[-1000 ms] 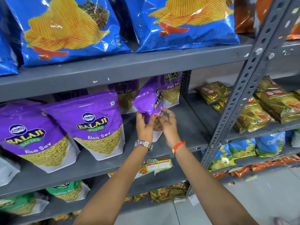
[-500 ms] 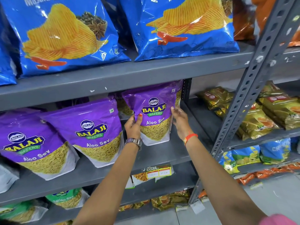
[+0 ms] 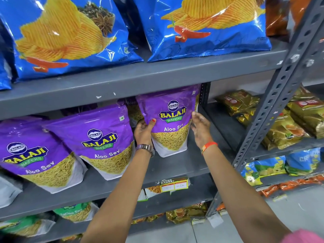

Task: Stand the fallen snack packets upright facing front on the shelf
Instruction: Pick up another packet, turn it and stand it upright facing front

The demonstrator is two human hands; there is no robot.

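Head view: I am steadying a purple snack packet (image 3: 169, 120) on the grey middle shelf (image 3: 175, 165), at the right end of its row and close to the shelf's dark corner post (image 3: 204, 95). My left hand (image 3: 143, 130) is gripping the packet's left edge, thumb lying on the front face, while my right hand (image 3: 199, 128) is pressing flat against the right edge with fingers spread, not curled around it. The two hands are bracketing the packet from both sides, I judge, so that the soft pouch is not slumping over while its base is settling on the shelf.

The packet is standing with its long axis running up and down, top seal reaching toward the underside of the shelf above and tipped slightly back. Its printed front is facing outward toward me, lettering reading the right way up. Two more purple packets (image 3: 103, 141) are leaning in the same row to the left, fronts also showing. Another purple packet (image 3: 131, 109) is sitting partly hidden behind, and how it is lying I cannot tell.
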